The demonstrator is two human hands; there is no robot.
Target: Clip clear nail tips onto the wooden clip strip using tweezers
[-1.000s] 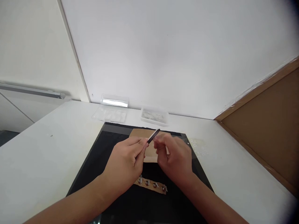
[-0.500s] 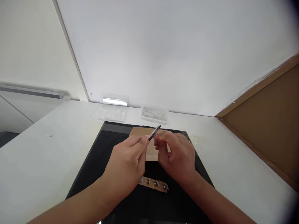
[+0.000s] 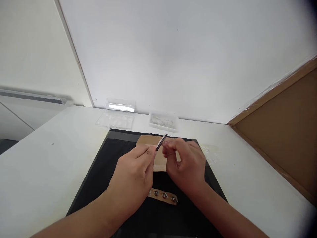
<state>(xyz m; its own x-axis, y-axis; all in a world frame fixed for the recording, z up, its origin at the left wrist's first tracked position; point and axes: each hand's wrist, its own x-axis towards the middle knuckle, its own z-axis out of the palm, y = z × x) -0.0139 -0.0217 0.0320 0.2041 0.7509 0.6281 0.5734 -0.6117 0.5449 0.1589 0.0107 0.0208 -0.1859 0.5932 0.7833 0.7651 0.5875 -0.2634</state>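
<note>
My left hand (image 3: 135, 168) pinches a slim, flat piece with a dark edge and a pale face (image 3: 161, 142), which points up and to the right. My right hand (image 3: 187, 162) is closed beside it, thumb and curled fingers brought together close to the slim piece's right side. Whether those fingertips touch it or hold something small, I cannot tell. Below the hands, a brown strip (image 3: 168, 199) bearing several shiny round knobs and small pale tabs lies on the black mat (image 3: 158, 221). My left hand covers the strip's left end.
A tan sheet (image 3: 146, 139) lies on the mat behind my hands. Along the wall stand an opened clear compartment box (image 3: 116, 119) and a translucent tray (image 3: 163, 121) with pale pieces in it. Small white bits (image 3: 205, 150) are on the white table at right. A brown-framed panel (image 3: 277, 132) borders the right side.
The slim piece has tilted slightly steeper and shifted a little left with my left hand. My right hand has shifted slightly left too. The whole view has moved a touch.
</note>
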